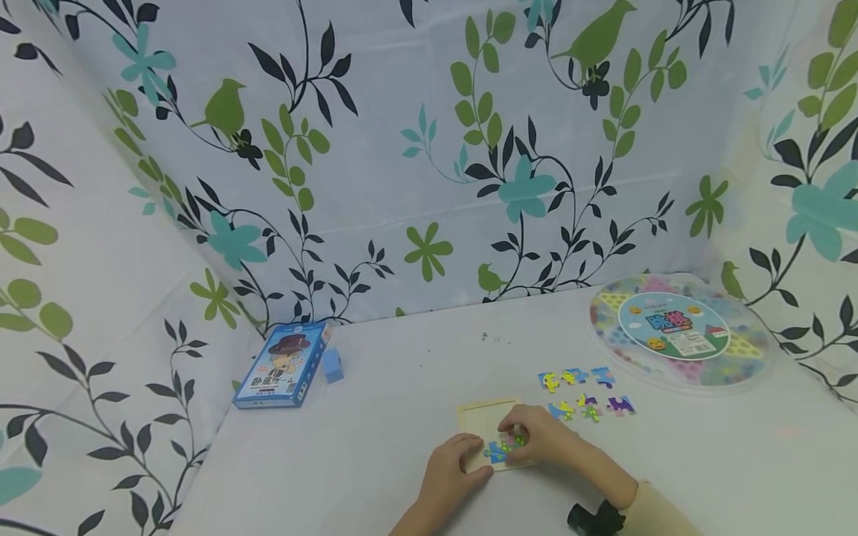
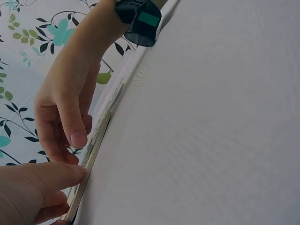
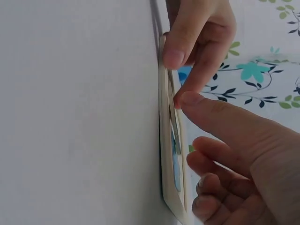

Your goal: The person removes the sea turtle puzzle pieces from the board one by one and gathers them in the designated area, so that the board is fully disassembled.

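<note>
A shallow wooden puzzle tray (image 1: 479, 419) lies on the white table, with joined jigsaw pieces (image 1: 497, 452) in its lower part. My left hand (image 1: 450, 473) grips the tray's left edge; the left wrist view shows its thumb (image 2: 70, 174) against the rim. Over the tray's right side, my right hand (image 1: 546, 439) has its bent fingers at the pieces, thumb and forefinger apart. In the right wrist view, one piece (image 3: 174, 124) sits tilted inside the tray, beside the right thumb (image 3: 199, 104). The right fingertips are partly hidden in the head view.
Several loose jigsaw pieces (image 1: 591, 411) lie in two rows beyond the right hand. A large round clear-rimmed package (image 1: 673, 325) stands at the back right. A blue box (image 1: 281, 366) and a small blue block (image 1: 332, 366) are at the left. Patterned curtain (image 1: 375, 149) encloses the table.
</note>
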`<state>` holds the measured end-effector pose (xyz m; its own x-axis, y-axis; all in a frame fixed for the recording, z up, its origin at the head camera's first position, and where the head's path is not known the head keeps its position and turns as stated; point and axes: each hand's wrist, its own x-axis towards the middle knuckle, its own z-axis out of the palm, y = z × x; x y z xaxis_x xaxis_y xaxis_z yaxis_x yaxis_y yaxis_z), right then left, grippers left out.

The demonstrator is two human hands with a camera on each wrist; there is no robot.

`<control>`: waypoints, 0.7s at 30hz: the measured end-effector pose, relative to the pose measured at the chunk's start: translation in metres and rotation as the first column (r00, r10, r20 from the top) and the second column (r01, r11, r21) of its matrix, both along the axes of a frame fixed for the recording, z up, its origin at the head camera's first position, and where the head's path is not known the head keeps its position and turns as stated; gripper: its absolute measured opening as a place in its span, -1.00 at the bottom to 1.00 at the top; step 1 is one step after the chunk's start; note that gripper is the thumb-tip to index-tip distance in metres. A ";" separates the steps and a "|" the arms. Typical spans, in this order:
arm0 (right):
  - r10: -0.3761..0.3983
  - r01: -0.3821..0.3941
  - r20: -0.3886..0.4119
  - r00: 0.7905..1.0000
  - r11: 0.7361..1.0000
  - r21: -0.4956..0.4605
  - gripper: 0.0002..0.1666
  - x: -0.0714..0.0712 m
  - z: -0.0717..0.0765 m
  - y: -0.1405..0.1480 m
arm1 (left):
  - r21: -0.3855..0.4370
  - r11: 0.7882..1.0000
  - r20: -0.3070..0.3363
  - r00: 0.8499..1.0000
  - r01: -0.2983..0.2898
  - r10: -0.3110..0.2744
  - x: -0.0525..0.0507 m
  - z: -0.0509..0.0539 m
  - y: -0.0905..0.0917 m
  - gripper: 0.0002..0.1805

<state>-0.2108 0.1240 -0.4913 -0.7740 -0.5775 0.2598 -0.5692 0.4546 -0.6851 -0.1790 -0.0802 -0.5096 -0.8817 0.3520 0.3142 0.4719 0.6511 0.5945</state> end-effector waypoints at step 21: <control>0.006 -0.007 0.027 1.000 1.000 0.009 -0.60 0.003 -0.004 -0.004 | 0.017 1.000 0.025 1.000 0.013 -0.014 0.000 -0.001 0.000 -0.64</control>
